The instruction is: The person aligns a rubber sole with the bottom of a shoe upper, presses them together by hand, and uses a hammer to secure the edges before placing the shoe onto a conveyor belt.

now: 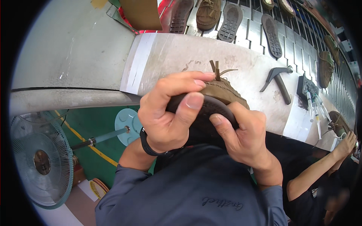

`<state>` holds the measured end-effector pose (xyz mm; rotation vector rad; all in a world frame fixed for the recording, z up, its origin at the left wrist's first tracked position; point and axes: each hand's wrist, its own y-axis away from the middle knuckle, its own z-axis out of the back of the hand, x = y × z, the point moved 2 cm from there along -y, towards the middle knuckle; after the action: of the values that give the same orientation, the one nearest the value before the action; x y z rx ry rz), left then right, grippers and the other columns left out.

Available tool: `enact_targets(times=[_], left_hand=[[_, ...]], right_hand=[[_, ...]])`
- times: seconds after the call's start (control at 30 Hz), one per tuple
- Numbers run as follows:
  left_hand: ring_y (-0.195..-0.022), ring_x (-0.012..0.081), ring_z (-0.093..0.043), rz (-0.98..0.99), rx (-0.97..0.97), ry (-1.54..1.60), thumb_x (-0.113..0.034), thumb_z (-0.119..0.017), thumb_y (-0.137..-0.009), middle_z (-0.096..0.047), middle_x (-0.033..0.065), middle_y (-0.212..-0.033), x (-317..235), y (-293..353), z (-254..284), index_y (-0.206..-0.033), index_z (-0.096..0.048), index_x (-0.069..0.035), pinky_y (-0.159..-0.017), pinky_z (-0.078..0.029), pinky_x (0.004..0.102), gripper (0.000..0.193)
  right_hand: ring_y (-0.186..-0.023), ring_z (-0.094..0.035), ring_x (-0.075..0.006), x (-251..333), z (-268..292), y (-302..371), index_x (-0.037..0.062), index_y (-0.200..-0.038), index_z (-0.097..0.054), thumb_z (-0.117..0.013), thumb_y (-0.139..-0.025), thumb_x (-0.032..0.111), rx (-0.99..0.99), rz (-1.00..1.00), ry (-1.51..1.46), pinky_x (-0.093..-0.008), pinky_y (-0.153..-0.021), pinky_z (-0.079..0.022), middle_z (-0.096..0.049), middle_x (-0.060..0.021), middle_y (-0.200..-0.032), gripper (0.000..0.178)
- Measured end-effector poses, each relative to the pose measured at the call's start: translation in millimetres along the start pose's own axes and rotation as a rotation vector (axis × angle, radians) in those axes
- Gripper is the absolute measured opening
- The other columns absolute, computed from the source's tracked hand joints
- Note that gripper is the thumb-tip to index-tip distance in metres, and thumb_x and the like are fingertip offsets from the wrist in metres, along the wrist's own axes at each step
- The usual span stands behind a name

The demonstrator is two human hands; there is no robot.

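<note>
Both my hands hold a brown moccasin shoe (pixel 222 91) in front of my chest, above the near edge of the bench. Its dark sole (pixel 205 113) is tilted toward me, and its lace ends stick up on the far side. My left hand (pixel 169 107) grips one end, thumb on the sole and fingers over the upper. My right hand (pixel 245 130) is closed on the other end, its thumb pressing near the sole's edge. Part of the sole is hidden by my thumbs and in shadow. Beyond the shoe, to the right, a hammer (pixel 281 81) lies on the bench.
A slatted metal conveyor (pixel 252 34) beyond the bench (pixel 177 49) carries loose soles (pixel 230 22) and brown shoes (pixel 208 14). Several syringes (pixel 315 107) lie by a dark block at right. A co-worker's hand (pixel 345 145) touches another shoe. A fan (pixel 41 162) stands at left.
</note>
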<state>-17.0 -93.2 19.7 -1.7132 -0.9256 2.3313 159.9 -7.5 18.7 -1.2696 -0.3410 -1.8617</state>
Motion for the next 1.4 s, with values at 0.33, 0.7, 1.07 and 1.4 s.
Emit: enact_targets(times=[0.33, 0.7, 1.07, 1.4], left_hand=[[-0.116, 0.0360, -0.073, 0.087, -0.043, 0.014, -0.015, -0.061, -0.110, -0.073, 0.0292, -0.122, 9.9, 6.8, 14.6, -0.117, -0.060, 0.003, -0.104, -0.057, 0.0450, 0.020], [-0.114, 0.0389, -0.074, 0.080, -0.130, 0.018, -0.007, -0.065, -0.104, -0.073, 0.0293, -0.120, 17.6, 23.8, 15.0, -0.114, -0.060, 0.000, -0.103, -0.058, 0.0478, 0.014], [-0.118, 0.0368, -0.073, -0.079, -0.292, 0.136, -0.002, -0.078, -0.095, -0.071, 0.0274, -0.123, 45.2, 62.7, -8.5, -0.118, -0.056, 0.000, -0.104, -0.059, 0.0483, 0.032], [-0.123, 0.0286, -0.072, 0.238, -0.148, 0.032, -0.007, -0.076, -0.099, -0.071, 0.0253, -0.137, 76.1, 99.1, -12.5, -0.119, -0.072, 0.003, -0.104, -0.055, 0.0359, 0.022]], right_hand=[[-0.055, -0.068, -0.0273, -7.1, -9.3, -6.6, 0.0028, -0.092, -0.068, -0.083, -0.094, 0.014, -0.077, 0.052, -0.021, -0.0361, -0.051, -0.050, -0.067, -0.0125, -0.068, 0.018], [-0.051, -0.064, -0.0293, -1.4, -17.6, -8.8, 0.0043, -0.083, -0.062, -0.081, -0.094, 0.012, -0.052, 0.055, 0.021, -0.0404, -0.048, -0.047, -0.062, -0.0107, -0.062, 0.024], [-0.051, -0.064, -0.0292, -7.0, -14.3, -2.8, 0.0073, -0.081, -0.060, -0.083, -0.091, 0.016, 0.036, 0.112, 0.203, -0.0413, -0.047, -0.047, -0.060, -0.0089, -0.059, 0.027], [-0.065, -0.068, -0.0286, -34.4, -8.8, 17.7, 0.0063, -0.089, -0.066, -0.083, -0.086, 0.019, 0.140, 0.132, 0.656, -0.0394, -0.061, -0.055, -0.067, -0.0130, -0.102, 0.022]])
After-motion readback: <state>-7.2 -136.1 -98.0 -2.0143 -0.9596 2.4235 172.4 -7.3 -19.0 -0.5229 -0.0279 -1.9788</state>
